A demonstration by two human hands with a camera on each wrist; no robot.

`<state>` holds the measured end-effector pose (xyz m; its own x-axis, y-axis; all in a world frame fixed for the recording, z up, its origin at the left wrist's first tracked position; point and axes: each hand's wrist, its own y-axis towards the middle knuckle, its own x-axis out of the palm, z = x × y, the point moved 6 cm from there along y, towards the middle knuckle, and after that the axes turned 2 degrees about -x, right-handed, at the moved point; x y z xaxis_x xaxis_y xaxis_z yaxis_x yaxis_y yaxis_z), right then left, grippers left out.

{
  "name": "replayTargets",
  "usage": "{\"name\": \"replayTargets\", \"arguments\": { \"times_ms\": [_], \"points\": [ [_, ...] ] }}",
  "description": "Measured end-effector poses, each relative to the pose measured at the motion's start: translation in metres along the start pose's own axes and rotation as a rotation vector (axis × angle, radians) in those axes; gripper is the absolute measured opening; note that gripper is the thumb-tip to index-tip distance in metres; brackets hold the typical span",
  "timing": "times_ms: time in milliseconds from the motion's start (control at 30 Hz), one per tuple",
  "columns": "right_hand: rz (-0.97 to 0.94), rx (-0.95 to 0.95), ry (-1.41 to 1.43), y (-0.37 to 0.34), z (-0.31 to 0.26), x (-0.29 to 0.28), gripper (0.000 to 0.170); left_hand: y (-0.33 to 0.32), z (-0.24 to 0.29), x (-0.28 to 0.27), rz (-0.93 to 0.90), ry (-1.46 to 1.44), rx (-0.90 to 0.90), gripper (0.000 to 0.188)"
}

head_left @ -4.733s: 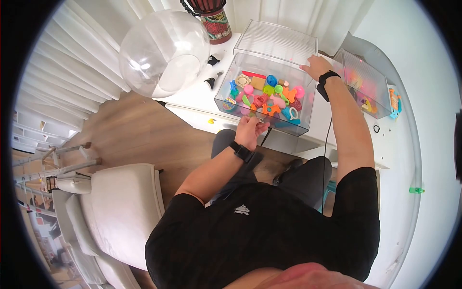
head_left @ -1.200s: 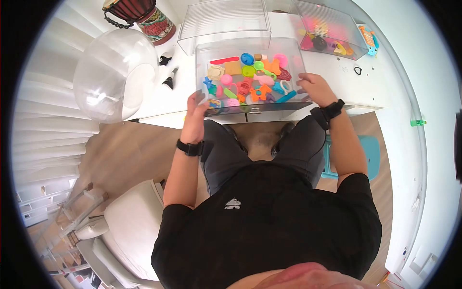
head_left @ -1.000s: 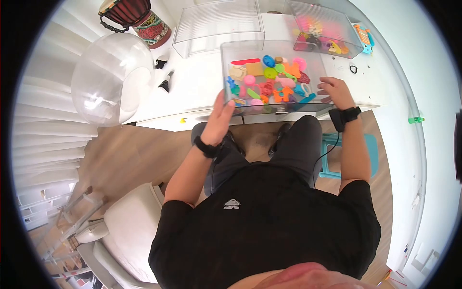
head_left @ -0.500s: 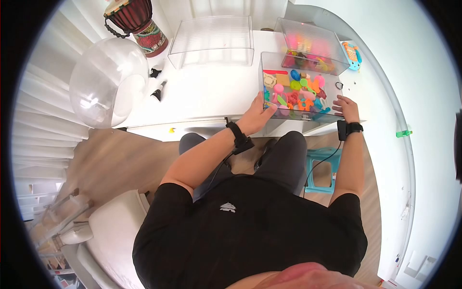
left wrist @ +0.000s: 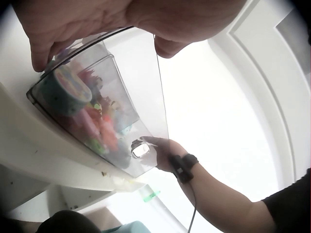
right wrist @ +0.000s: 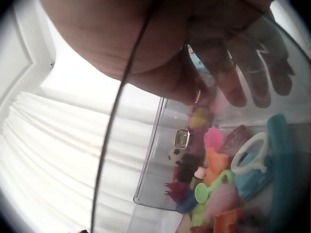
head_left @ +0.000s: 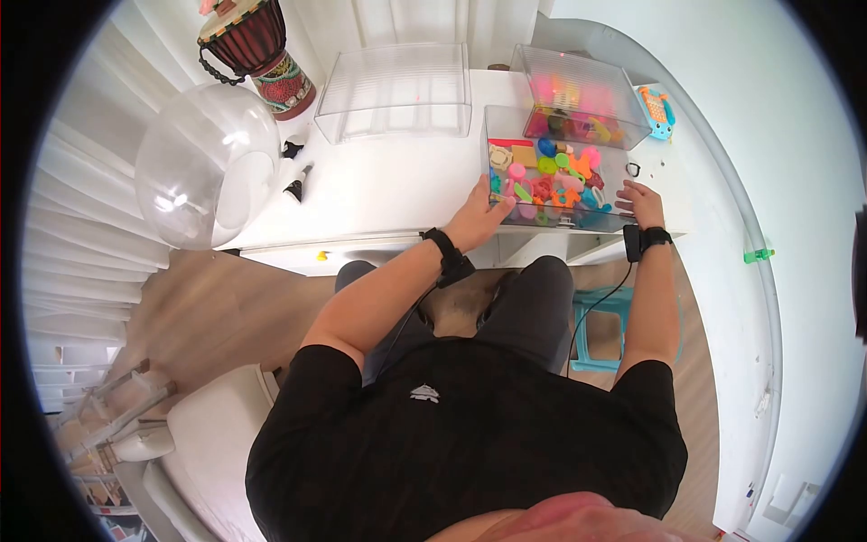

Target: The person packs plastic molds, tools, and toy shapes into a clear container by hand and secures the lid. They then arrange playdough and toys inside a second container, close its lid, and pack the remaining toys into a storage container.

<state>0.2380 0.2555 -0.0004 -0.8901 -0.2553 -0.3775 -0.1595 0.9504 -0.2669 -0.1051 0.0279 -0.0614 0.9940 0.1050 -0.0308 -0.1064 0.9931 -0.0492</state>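
Observation:
A clear drawer (head_left: 506,126) of colourful toy pieces stands at the front of the white table, before a second clear box. Along its left wall lie the straight fingers of my left hand (head_left: 479,217), the thumb near the front left corner. My right hand (head_left: 643,204) is at the right wall with its fingers extended. In the left wrist view, my left hand (left wrist: 121,17) spans the drawer's corner, and my right hand (left wrist: 164,150) is at the far end. Through clear plastic in the right wrist view, the fingers of my right hand (right wrist: 194,53) look straight, above the toys.
An empty clear case (head_left: 397,95) stands at the back of the table (head_left: 388,181). To its right is the toy-filled box (head_left: 578,90), then a toy phone (head_left: 657,113). A clear globe (head_left: 203,172) and a drum (head_left: 271,63) stand left. Below right is a blue stool (head_left: 596,330).
The drawer has slid right, from before the empty case to before the other box. My left hand has gone from its front to its left side; my right hand has come forward along the right side.

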Motion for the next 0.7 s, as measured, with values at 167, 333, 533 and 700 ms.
{"name": "replayTargets", "arguments": {
  "times_ms": [167, 333, 533, 700],
  "points": [
    [-0.003, 0.002, -0.037, -0.003, -0.005, 0.002, 0.045, -0.006, 0.001, 0.001, 0.011, 0.048, -0.020, 0.100],
    [0.017, -0.004, -0.063, 0.009, 0.003, 0.000, 0.042, -0.002, -0.013, 0.005, 0.009, -0.005, -0.010, 0.098],
    [0.007, 0.008, -0.041, 0.010, 0.008, 0.000, 0.042, -0.003, -0.011, 0.008, 0.044, -0.091, -0.028, 0.100],
    [0.015, 0.020, 0.072, 0.014, 0.014, -0.001, 0.047, -0.002, -0.019, 0.010, 0.058, -0.089, -0.006, 0.102]
  ]
}}
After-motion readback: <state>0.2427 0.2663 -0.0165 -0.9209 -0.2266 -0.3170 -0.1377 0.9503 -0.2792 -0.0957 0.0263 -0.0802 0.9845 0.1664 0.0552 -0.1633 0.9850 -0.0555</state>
